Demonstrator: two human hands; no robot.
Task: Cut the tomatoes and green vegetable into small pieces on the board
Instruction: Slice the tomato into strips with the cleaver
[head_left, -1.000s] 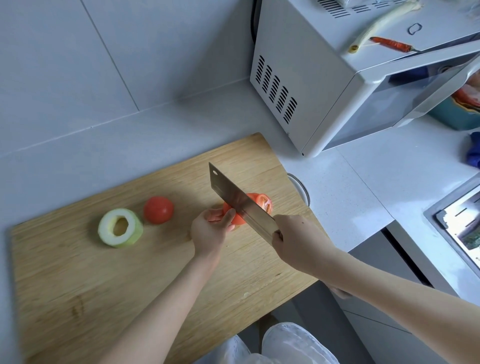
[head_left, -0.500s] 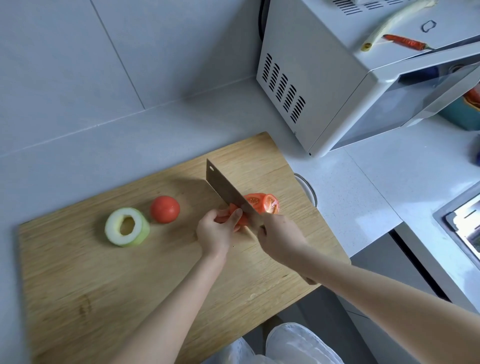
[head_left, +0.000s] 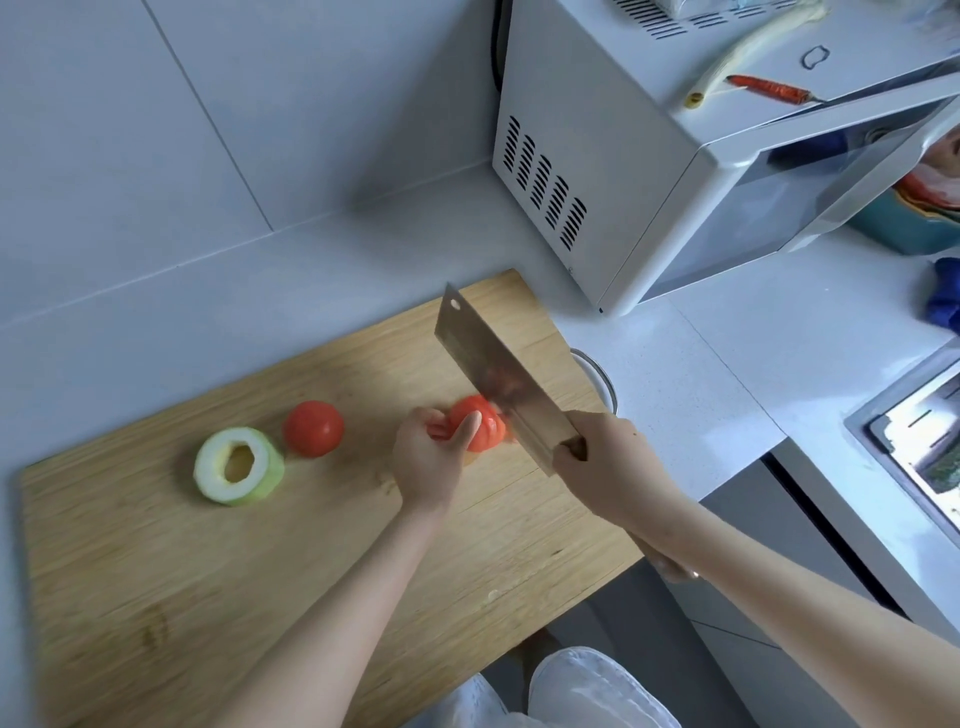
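Observation:
A wooden cutting board (head_left: 156, 571) lies on the grey counter. On it my left hand (head_left: 428, 457) grips a partly cut tomato (head_left: 480, 428) with thumb and curled fingers. My right hand (head_left: 608, 465) holds the handle of a steel cleaver (head_left: 498, 379), whose blade stands over the tomato's right side and hides whatever lies behind it. A whole tomato (head_left: 313, 428) sits left of my left hand. Beside it stands a peeled green vegetable ring (head_left: 239, 473) with a hollow core.
A white microwave (head_left: 649, 171) stands close behind the board's right corner, with a red chilli (head_left: 769, 88) and a pale stalk (head_left: 748, 47) on top. A round metal rim (head_left: 597, 374) peeks out at the board's right edge. A sink (head_left: 914, 441) lies at the far right.
The cleaver came down into the tomato half a second ago and has risen again, its blade tilted over the tomato. The cut slice seen on the right earlier is hidden behind the blade.

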